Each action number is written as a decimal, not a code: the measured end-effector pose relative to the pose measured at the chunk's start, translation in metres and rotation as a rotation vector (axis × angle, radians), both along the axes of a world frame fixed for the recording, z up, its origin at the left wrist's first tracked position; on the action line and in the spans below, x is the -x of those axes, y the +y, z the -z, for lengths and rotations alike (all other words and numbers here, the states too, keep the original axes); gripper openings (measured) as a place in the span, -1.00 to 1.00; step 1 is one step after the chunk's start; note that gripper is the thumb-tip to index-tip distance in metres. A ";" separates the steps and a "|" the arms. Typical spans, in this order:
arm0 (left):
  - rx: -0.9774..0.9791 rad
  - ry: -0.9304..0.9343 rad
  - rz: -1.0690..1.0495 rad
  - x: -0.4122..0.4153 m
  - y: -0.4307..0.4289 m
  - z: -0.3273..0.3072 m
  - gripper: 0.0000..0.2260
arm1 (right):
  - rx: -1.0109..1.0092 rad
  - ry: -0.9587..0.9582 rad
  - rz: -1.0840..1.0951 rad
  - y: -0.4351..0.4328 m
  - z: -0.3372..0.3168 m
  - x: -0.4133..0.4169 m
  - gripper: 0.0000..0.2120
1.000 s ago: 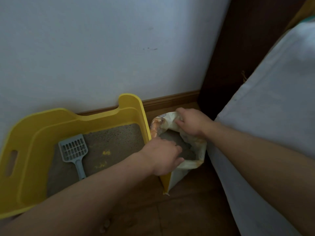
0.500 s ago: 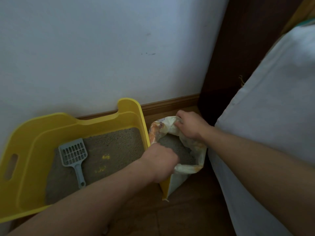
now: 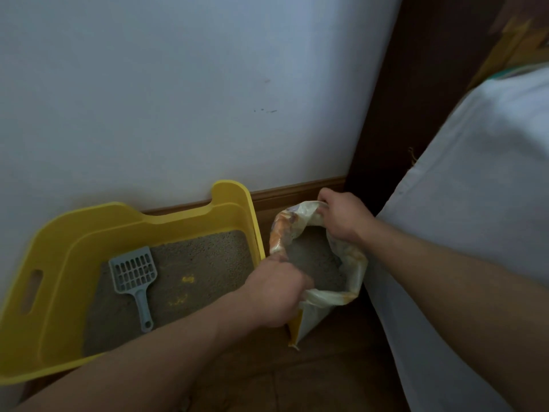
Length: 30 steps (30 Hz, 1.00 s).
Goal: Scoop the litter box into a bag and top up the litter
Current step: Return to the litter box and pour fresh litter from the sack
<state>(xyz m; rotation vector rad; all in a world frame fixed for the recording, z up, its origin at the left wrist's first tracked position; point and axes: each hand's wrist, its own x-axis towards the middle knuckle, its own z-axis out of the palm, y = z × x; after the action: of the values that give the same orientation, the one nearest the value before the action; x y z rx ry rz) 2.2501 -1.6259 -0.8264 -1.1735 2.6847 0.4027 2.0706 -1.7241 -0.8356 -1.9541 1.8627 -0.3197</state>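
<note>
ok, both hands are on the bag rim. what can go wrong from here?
1. Left hand and right hand grip only the soft rim of the litter bag; lifted so, it may sag or slip and spill onto the floor.
2. The scoop lies in the litter box; poured litter would likely bury it.

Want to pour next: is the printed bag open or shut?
Open: left hand and right hand hold the printed plastic bag spread; grey litter shows inside.

Single head-worn view — facing forward and down, near the floor.
</note>
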 end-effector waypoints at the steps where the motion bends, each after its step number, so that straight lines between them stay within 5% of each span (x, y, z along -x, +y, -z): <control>1: 0.008 0.046 -0.019 -0.001 0.001 -0.004 -0.91 | 0.013 0.001 0.013 0.001 -0.006 0.002 -0.92; 15: 0.223 0.361 -0.062 -0.019 0.000 -0.077 -0.93 | 0.254 0.023 0.082 0.008 -0.113 -0.001 -0.88; 23: 0.327 0.398 -0.128 -0.045 -0.015 -0.130 -0.86 | 0.388 -0.020 0.144 0.007 -0.181 -0.009 -0.88; 30: 0.372 0.380 -0.166 -0.085 -0.026 -0.155 -0.82 | 0.303 -0.020 0.164 0.018 -0.199 -0.023 -0.80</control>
<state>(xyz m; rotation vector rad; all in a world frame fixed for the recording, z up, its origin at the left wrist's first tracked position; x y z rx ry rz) 2.3354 -1.6518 -0.6711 -1.5686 3.0943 0.1625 2.0941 -1.7061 -0.6367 -1.9773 2.0650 -0.7051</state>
